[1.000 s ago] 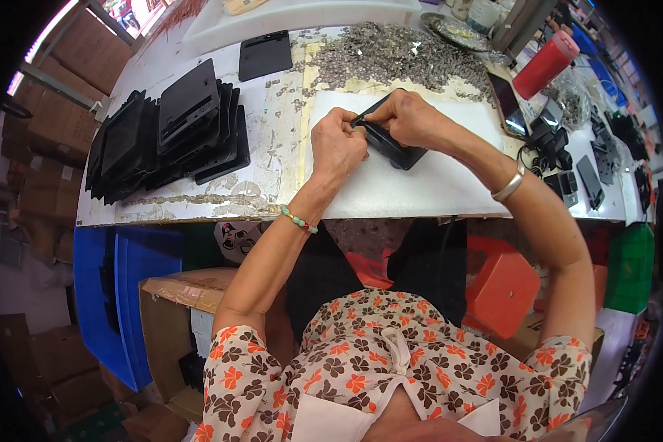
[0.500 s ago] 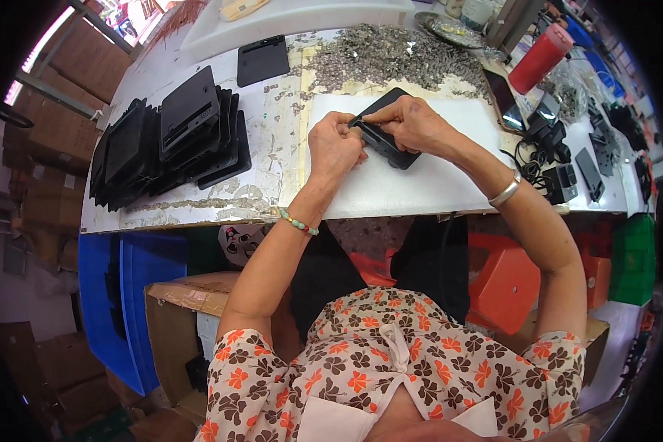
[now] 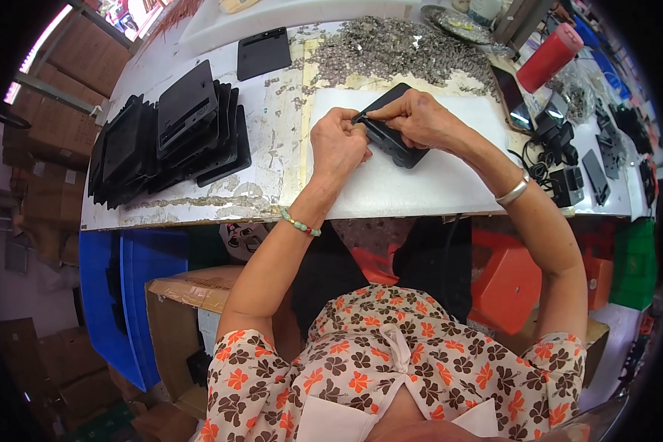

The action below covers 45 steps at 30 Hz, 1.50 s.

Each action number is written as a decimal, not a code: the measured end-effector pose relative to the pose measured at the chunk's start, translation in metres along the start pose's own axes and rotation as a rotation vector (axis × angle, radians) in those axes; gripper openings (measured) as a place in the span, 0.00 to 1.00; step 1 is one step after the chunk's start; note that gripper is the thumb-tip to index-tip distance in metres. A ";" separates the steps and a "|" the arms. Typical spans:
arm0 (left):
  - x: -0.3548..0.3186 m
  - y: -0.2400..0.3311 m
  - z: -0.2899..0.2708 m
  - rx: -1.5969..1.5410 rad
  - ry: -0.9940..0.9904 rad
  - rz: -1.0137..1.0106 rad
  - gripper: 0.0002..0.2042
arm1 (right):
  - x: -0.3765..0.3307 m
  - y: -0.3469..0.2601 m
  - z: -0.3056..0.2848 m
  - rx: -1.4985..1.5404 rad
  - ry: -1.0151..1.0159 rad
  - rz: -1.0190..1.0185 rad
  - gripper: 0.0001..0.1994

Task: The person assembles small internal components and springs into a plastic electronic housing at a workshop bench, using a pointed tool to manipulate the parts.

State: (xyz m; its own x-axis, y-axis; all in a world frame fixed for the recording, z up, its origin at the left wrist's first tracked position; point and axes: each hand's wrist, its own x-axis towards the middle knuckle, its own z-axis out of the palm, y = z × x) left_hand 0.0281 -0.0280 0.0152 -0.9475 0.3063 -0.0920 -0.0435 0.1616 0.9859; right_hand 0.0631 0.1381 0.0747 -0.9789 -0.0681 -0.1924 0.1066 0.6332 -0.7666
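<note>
A black plastic casing (image 3: 393, 145) lies aslant on a white foam sheet (image 3: 457, 183) in front of me. My left hand (image 3: 339, 147) is closed in a pinch at the casing's left end. My right hand (image 3: 423, 121) reaches over the casing from the right, its fingers curled around it and the forefinger and thumb pressed to the same left corner. Whatever small part may be between the fingertips is hidden. Many small metal pieces (image 3: 398, 48) lie heaped just beyond the foam sheet.
Stacked black casings (image 3: 191, 110) stand at left, with one flat black panel (image 3: 264, 54) behind them. At right are a red cylinder (image 3: 549, 57), a phone (image 3: 512, 98) and black adapters with cables (image 3: 556, 132). Below the table edge are a blue bin (image 3: 151, 295) and an orange stool (image 3: 504, 283).
Both hands stay at the casing's left corner, the fingers shifting only slightly. The view has moved a little; the things on the table appear otherwise unchanged.
</note>
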 end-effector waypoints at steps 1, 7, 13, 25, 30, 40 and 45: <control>0.000 0.000 0.000 0.015 0.003 0.011 0.08 | 0.002 0.003 0.001 0.002 -0.003 0.002 0.19; 0.003 -0.008 0.000 0.068 0.010 0.062 0.08 | 0.013 0.006 0.008 -0.168 0.028 -0.054 0.14; 0.006 -0.010 0.003 0.095 0.020 0.114 0.08 | 0.026 0.010 0.007 -0.381 0.094 -0.213 0.16; -0.001 0.000 -0.002 -0.043 -0.003 0.030 0.08 | -0.007 0.004 0.009 0.016 0.060 -0.066 0.15; -0.002 -0.002 0.001 -0.050 -0.004 0.031 0.08 | -0.002 0.005 0.010 0.009 0.039 -0.075 0.14; 0.000 -0.004 0.002 0.023 0.031 0.085 0.09 | 0.001 0.004 0.017 0.018 0.074 -0.052 0.17; 0.003 -0.009 0.005 0.056 0.055 0.117 0.08 | 0.015 0.012 0.019 -0.121 0.097 -0.121 0.15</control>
State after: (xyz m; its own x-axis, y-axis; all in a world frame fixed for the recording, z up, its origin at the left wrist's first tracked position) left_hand 0.0270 -0.0237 0.0051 -0.9610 0.2748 0.0320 0.0842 0.1803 0.9800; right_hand 0.0527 0.1306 0.0510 -0.9961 -0.0786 -0.0391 -0.0288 0.7132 -0.7004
